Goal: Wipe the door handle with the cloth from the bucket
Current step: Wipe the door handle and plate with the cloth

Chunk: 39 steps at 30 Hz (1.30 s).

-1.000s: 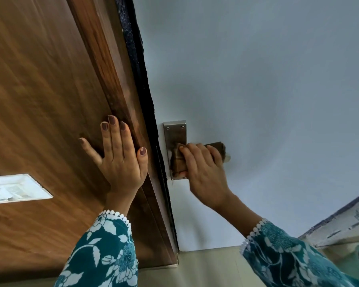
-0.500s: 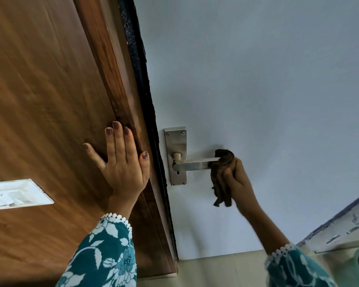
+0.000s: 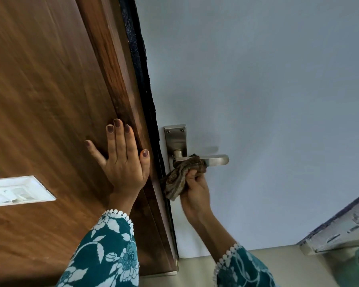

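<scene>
**Cloth back at the inner half of the lever; wiping in progress**

Half a second ago the right hand held the cloth bunched at the free tip of the lever; a second ago it covered the lever close to the backplate. Now the right hand (image 3: pixel 192 188) has come back inward and sits below the lever, with the brown patterned cloth (image 3: pixel 183 176) pressed up against the underside of the brushed-metal lever door handle (image 3: pixel 214 160) near its spindle. The rounded tip of the lever is bare again. Judgement: the strokes run back and forth along the lever, so the wipe is well under way, with the underside being covered on this pass.

The right hand is clenched around the cloth, which is bunched between its fingers and the lever, a loose tail hanging toward the door edge. The handle lies directly above the right hand, touching the cloth. The rectangular metal backplate (image 3: pixel 175 137) is uncovered.

The left hand (image 3: pixel 122 160) lies flat and splayed, holding nothing, against the brown wooden door frame (image 3: pixel 104 59), well beside the handle.
</scene>
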Available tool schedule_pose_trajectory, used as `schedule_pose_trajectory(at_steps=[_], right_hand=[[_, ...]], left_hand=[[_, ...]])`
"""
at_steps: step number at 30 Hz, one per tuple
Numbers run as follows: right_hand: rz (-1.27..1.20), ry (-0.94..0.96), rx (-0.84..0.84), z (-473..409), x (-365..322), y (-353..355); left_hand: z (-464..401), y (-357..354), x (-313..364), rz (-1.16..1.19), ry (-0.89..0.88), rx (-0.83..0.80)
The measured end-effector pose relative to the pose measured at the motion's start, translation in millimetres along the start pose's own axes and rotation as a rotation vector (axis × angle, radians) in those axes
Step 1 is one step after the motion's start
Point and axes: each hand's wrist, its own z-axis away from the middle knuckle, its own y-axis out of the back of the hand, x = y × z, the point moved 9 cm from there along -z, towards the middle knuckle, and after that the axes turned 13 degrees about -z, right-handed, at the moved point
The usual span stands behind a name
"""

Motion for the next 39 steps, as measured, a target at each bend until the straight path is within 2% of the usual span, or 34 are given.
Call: schedule_pose_trajectory(at_steps=[7,10,16,22,27,30,34,36,39], right_hand=[[0.068,0.171,0.040,-6.6,-84.9,28.1],[0.003,0.155,0.036,-11.3,-61.9,25.7],[-0.019,-0.063,0.021,2.3,30.2,-9.6],[-0.009,0.013,0.026,-2.2,-12.5,1.9],[0.089,0.113,0.105,-10.1,-58.3,23.4],[0.312,0.226,0.113,-6.9,-94.7,31.5],[1.076,0.624,0.097,18.5,-161.1,-0.9],[1.396,0.840,-0.095,33.5,-161.5,-47.6],[1.865,0.914,-0.308,30.7,-102.5,-80.2]], left_hand=[[-0.2,-0.7,-0.3,-0.002,0.022,0.004],[-0.3,-1.0,0.2,0.006,0.026,0.010],[0.3,-1.4,0.0,-0.010,0.008,0.000],[1.4,-3.1,-0.4,-0.008,-0.006,-0.025],[1.7,-3.9,-2.2,-0.006,-0.007,-0.038],[1.6,-3.3,-2.1,-0.010,-0.013,-0.045],[0.1,-3.6,-0.8,-0.006,-0.008,-0.046],[-0.4,-3.4,0.0,-0.007,-0.009,-0.045],[0.2,-2.6,-0.3,-0.003,-0.012,-0.048]])
